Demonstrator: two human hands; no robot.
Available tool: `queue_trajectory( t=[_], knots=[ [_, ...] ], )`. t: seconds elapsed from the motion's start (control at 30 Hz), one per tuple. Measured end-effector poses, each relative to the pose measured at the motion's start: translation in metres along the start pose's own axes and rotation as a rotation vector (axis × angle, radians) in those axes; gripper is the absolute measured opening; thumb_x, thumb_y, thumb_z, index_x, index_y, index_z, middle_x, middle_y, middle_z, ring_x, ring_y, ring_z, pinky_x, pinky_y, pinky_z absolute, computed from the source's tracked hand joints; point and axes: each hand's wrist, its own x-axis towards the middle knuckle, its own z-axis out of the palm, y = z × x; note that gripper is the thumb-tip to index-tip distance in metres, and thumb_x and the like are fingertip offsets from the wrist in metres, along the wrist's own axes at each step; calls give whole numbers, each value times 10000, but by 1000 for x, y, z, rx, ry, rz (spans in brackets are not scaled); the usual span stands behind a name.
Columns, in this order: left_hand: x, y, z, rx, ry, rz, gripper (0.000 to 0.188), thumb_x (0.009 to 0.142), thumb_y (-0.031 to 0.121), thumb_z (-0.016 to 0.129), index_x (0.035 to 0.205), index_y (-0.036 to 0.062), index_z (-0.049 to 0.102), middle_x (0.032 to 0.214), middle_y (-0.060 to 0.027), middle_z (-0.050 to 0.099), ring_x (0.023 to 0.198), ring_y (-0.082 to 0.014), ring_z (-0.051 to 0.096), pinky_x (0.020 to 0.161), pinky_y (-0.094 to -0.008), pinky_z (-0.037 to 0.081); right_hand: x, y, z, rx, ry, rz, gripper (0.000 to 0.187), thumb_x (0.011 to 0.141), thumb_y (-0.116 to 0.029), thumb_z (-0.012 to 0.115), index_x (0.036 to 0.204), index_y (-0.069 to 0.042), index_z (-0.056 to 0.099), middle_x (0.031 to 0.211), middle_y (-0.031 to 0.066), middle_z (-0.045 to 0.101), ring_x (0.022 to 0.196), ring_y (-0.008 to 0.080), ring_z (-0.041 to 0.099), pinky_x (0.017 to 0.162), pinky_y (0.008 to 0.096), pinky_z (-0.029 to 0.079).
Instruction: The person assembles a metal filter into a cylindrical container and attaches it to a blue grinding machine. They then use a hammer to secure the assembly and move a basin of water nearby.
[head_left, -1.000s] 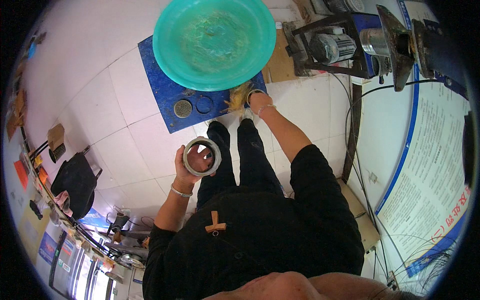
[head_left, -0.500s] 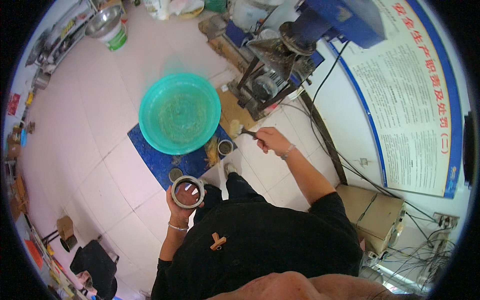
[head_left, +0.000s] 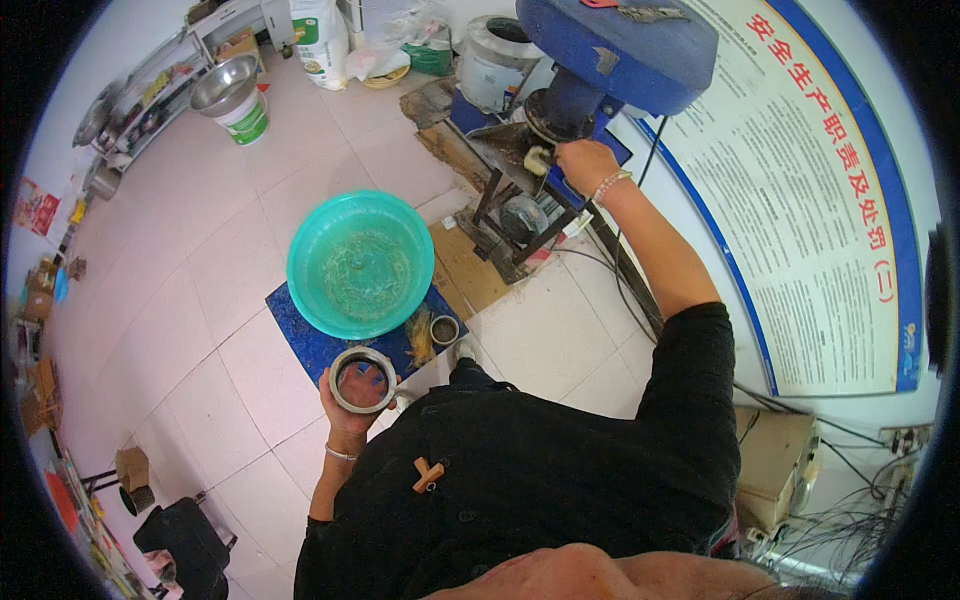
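L hand (head_left: 345,420), nearest the body, is curled round the outside of the ring (head_left: 362,352), palm showing thru the hole. One-handed hold from below, so the ring could tip & slip, esp. if greasy (can't tell). Just past L hand, the mat (head_left: 300,335) carries the tub (head_left: 361,326); a dropped ring could hit the tub's rim or roll off. Btw the hands, low down, a collar (head_left: 444,317) sits on the mat beside a straw-coloured tuft (head_left: 420,338), near a shoe (head_left: 468,350): a foot shift could knock it over. Farther out, R hand (head_left: 589,168), arm well stretched, is closed on the brush (head_left: 538,160), handle hidden, pale head poking out L of the fingers by the machine (head_left: 620,55); contact can't be judged. Long reach = weak control, so brush could drop onto the tray (head_left: 500,145) just L of it. If power's on (can't tell), a moving part could grab bristles or fingers. Bracelet (head_left: 610,185) at R wrist could snag on metal. Beyond R hand, odds & ends (head_left: 652,14) lie atop the machine; a bump could slide them off
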Motion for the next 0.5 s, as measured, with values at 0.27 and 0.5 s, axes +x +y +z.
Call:
queue_trajectory(
  t=[0.27, 0.5],
  knots=[
    [14, -34, 26, -662, 122, -160, 568, 785, 587, 455, 1177, 180, 516, 1208, -179, 482, 1067, -435, 463, 716, -583, 460, 64, -4, 13, -55, -180, -187, 160, 721, -71, 552, 827, -12, 656, 867, 202, 635, 831, 352, 623, 690, 442, 503],
    [41, -29, 47, -511, 27, -176, 570, 776, 575, 475, 1163, 159, 524, 1187, -162, 484, 1042, -416, 469, 741, -571, 446, 49, -4, 11, -190, -244, -325, 202, 734, -75, 536, 884, -10, 654, 833, 185, 652, 787, 325, 649, 684, 432, 519]
  ],
)
